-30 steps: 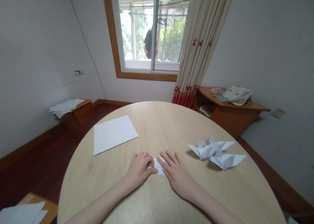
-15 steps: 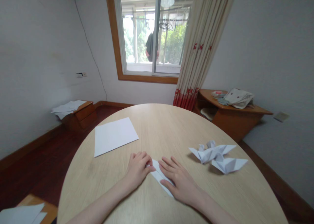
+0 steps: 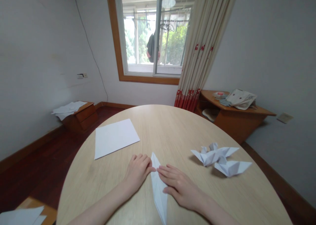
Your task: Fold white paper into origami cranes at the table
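A long, narrow folded white paper (image 3: pixel 158 188) lies on the round wooden table (image 3: pixel 172 133), pointing away from me. My left hand (image 3: pixel 137 170) rests curled at its upper left edge, fingertips pinching the paper near its far tip. My right hand (image 3: pixel 179 185) lies flat over the paper's right side, fingers stretched out and pressing it down. Both forearms reach in from the near edge.
A flat white sheet (image 3: pixel 115 137) lies to the left on the table. Two finished folded paper shapes (image 3: pixel 221 159) sit at the right. A low cabinet with papers (image 3: pixel 74 114) stands left, a wooden side table (image 3: pixel 234 113) right, a curtain (image 3: pixel 199 54) by the window.
The folded paper has turned from lying across between my hands to pointing lengthwise away from me, and more of it shows. My right hand shifted slightly toward me.
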Action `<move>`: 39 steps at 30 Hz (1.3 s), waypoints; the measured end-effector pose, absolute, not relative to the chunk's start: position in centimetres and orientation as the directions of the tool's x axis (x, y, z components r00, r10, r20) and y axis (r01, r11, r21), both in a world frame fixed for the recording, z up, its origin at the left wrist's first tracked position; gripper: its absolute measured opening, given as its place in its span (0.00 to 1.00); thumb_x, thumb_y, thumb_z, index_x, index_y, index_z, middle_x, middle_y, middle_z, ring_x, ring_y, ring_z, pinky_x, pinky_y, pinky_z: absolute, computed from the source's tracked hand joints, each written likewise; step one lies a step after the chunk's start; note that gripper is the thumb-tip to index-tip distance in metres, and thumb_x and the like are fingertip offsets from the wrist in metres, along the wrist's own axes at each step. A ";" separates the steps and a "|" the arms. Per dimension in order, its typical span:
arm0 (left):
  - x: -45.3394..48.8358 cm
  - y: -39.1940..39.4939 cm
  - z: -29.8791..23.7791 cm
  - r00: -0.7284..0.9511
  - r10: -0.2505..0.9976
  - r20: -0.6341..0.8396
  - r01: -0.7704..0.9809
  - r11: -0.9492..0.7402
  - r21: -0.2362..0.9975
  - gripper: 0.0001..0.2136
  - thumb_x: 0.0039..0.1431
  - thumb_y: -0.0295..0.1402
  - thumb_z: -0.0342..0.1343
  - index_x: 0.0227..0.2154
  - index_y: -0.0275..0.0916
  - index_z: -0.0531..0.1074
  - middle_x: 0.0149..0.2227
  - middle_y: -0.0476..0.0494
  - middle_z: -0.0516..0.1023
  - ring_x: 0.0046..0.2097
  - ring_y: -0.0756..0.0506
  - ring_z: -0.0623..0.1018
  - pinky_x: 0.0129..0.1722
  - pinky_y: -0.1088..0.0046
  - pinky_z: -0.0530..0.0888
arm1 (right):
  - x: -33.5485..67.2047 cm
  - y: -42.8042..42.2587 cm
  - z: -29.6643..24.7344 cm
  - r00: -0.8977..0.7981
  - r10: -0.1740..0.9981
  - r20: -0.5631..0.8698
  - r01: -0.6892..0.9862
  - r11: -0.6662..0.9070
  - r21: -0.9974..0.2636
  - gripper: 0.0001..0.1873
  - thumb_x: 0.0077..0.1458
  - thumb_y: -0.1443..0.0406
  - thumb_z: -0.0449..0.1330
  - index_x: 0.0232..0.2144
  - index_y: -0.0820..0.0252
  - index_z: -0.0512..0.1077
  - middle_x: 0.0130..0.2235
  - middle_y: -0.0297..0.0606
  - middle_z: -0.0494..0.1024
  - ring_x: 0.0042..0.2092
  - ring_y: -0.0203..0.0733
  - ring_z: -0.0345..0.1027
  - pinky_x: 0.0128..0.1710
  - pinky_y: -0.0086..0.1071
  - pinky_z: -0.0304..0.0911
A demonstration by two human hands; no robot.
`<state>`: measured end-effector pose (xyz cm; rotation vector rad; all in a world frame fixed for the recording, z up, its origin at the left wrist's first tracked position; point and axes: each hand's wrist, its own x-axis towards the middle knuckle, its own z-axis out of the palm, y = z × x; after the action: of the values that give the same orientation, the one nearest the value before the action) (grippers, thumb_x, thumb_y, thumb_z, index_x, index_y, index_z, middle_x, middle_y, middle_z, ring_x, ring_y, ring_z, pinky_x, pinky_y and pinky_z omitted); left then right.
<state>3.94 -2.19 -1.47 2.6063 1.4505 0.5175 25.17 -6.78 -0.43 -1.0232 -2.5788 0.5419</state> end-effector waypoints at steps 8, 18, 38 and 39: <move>3.8 -2.8 -1.5 0.519 0.822 0.235 0.759 -0.570 0.315 0.07 0.64 0.35 0.54 0.33 0.38 0.70 0.35 0.49 0.76 0.39 0.44 0.73 0.39 0.67 0.60 | 25.0 -6.4 -0.9 -0.670 0.718 0.188 0.618 0.680 -0.395 0.22 0.61 0.61 0.58 0.56 0.59 0.68 0.57 0.45 0.69 0.59 0.49 0.62 0.61 0.48 0.55; 3.5 -3.1 -1.2 0.588 0.732 0.343 0.632 -0.681 0.369 0.05 0.65 0.30 0.51 0.35 0.40 0.72 0.36 0.47 0.75 0.39 0.45 0.72 0.39 0.67 0.64 | 24.9 -6.6 -1.5 -0.554 0.776 0.301 0.711 0.629 -0.313 0.15 0.60 0.71 0.55 0.49 0.61 0.73 0.52 0.44 0.75 0.54 0.49 0.67 0.53 0.43 0.66; 3.8 -4.3 -0.1 0.733 0.623 0.272 0.527 -0.774 0.352 0.12 0.52 0.39 0.64 0.36 0.39 0.76 0.40 0.43 0.78 0.42 0.42 0.75 0.42 0.67 0.71 | 25.1 -6.3 -1.8 -0.565 0.790 0.236 0.726 0.612 -0.313 0.23 0.64 0.70 0.48 0.60 0.56 0.62 0.62 0.41 0.63 0.63 0.50 0.53 0.59 0.51 0.57; 3.8 -4.3 0.0 0.735 0.622 0.270 0.521 -0.773 0.362 0.11 0.53 0.37 0.63 0.37 0.38 0.76 0.40 0.42 0.78 0.42 0.42 0.75 0.42 0.67 0.72 | 25.1 -6.3 -1.8 -0.574 0.782 0.243 0.717 0.623 -0.312 0.23 0.64 0.69 0.47 0.60 0.57 0.61 0.62 0.41 0.63 0.64 0.48 0.51 0.60 0.50 0.56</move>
<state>3.84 -4.32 -0.05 2.6759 0.8997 0.5541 25.10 -6.27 -1.84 -1.1995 -2.4929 0.2541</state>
